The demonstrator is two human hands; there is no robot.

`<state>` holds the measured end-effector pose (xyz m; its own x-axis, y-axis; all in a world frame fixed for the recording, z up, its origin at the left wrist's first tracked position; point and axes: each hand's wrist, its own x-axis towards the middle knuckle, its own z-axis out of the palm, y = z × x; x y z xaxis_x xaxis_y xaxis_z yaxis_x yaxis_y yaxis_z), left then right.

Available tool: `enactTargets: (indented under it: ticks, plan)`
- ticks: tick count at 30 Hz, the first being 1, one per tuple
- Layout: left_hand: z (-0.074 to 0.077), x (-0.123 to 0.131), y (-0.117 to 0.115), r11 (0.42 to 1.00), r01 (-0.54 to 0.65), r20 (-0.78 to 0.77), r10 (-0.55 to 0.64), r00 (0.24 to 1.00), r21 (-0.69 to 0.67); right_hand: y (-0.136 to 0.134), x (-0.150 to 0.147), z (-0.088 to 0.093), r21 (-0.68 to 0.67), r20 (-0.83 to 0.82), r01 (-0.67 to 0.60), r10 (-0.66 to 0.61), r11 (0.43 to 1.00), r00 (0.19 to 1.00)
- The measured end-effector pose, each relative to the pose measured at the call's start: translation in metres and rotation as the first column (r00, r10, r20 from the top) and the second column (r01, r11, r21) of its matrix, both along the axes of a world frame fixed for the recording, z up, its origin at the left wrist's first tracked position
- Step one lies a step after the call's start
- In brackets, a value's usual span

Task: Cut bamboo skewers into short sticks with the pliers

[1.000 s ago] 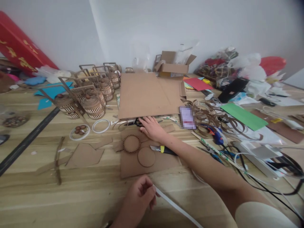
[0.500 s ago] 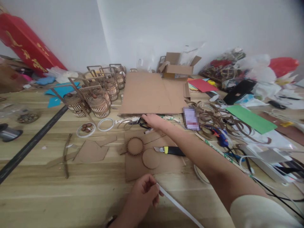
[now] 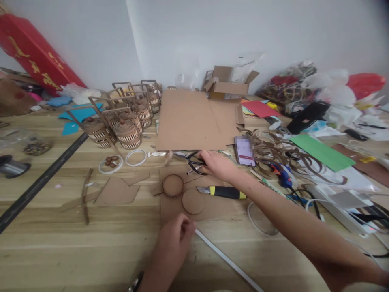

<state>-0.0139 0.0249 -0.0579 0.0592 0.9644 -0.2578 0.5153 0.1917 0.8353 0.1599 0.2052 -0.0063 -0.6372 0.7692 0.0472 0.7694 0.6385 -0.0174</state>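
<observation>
Wood grain runs across a pale desk (image 3: 100,251), set against a plain light wall (image 3: 212,32). On it, the right hand (image 3: 217,165) has its grip closed around the black handles of a pair of scissors (image 3: 191,160), whose blades point left along the near edge of a large cardboard sheet (image 3: 194,117). Nearer the body, the left hand (image 3: 173,241) pinches one end of a narrow white strip (image 3: 225,257) between thumb and fingers; the strip slants down to the right and leaves view at the bottom. Between the hands lies a smaller cardboard piece (image 3: 220,213), bearing a plain cardboard disc (image 3: 193,201), a round piece with a dark notched edge (image 3: 173,185) and a yellow-and-black utility knife (image 3: 226,192) with its blade showing. Just beyond the right hand rest a phone (image 3: 244,151) and a tangle of brown strips (image 3: 275,151). Farther left, brown beads (image 3: 111,162) sit inside a white ring, near a cluster of handled woven baskets (image 3: 127,136). Well to the right are a green sheet (image 3: 322,152) and a blue glue gun (image 3: 285,175).
</observation>
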Motion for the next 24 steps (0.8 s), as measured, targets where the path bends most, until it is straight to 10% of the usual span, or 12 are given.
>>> enactTargets:
  ticks: [9,13,24]
  plan:
    - [0.006,0.009,-0.01,0.971,-0.217,0.456,0.239,0.857,-0.1,-0.128,-0.016,-0.012,0.0,-0.531,-0.121,0.103,0.993,0.841]
    - [0.008,0.012,-0.013,0.913,-0.375,0.402,0.409,0.819,-0.163,-0.15,-0.017,-0.018,0.03,-0.586,-0.069,0.073,0.997,0.807]
    - [-0.003,0.009,-0.026,0.961,-0.206,0.132,0.183,0.974,0.186,-0.158,-0.021,-0.017,-0.048,-0.476,0.017,-0.038,0.999,0.879]
